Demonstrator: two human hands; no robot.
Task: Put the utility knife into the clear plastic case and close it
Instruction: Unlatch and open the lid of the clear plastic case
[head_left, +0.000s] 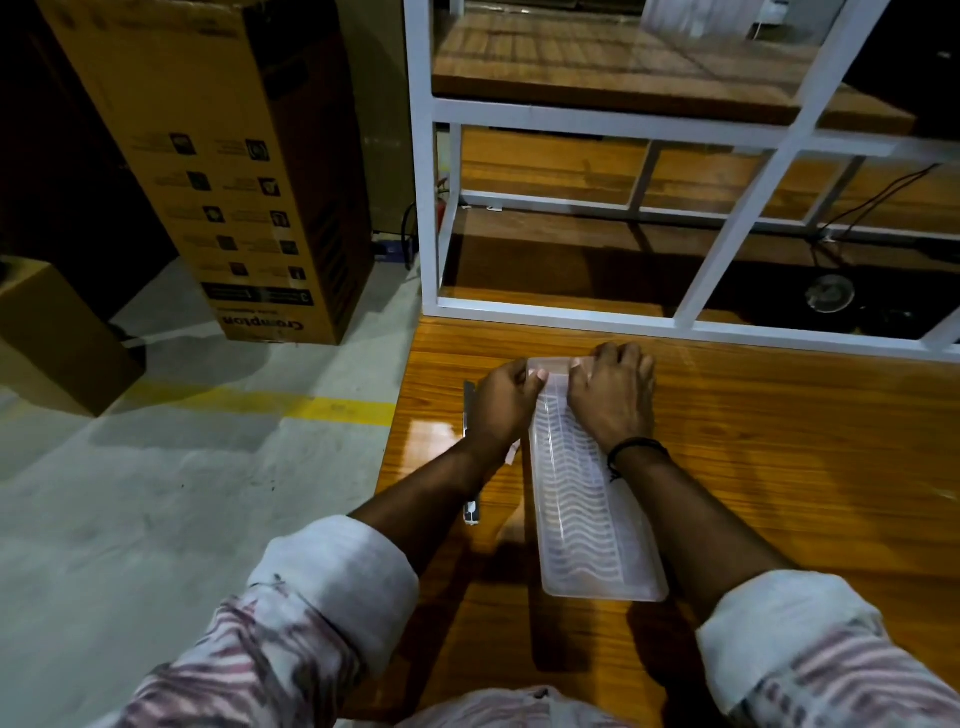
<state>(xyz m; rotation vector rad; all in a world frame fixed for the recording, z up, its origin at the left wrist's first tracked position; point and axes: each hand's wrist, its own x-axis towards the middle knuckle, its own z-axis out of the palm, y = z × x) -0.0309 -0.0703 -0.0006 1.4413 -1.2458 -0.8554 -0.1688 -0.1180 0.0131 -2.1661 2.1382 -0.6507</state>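
Note:
A long clear plastic case with a wavy ribbed lid lies lengthwise on the wooden table. My left hand and my right hand both grip its far end, fingers pinching the edge from either side. The utility knife lies on the table just left of the case, mostly hidden under my left hand and forearm; its blade tip shows beyond the hand and its rear end shows near my forearm. Whether the case lid is latched cannot be told.
A white metal shelf frame with wooden boards stands right behind the case. The table's left edge is close to the knife, with concrete floor below. A tall cardboard box and a smaller one stand on the floor at left.

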